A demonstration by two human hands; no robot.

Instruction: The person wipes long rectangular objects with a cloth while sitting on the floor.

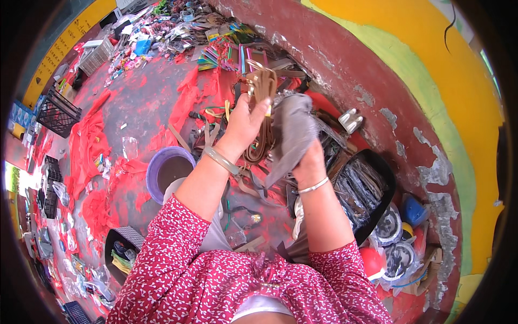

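My left hand [244, 122] is closed around a bundle of looped brown straps [263, 137], probably belts. The bundle's upper loops and some shiny metal bits rise above my thumb. Just to the right, my right hand [312, 155] grips a grey cloth [291, 127], smeared a little by motion. The cloth hangs over that hand and hides most of its fingers. It lies close beside the strap bundle; whether the two touch, I cannot tell. Below my hands, more loose straps [248, 186] lie on the floor.
A purple bucket [151, 168] stands left of my knees. To the right is a black bin [389, 181] of plastic-wrapped dark items, near the peeling wall [399, 108]. A black crate [58, 116] stands far left. Mixed goods [178, 32] are heaped at the back.
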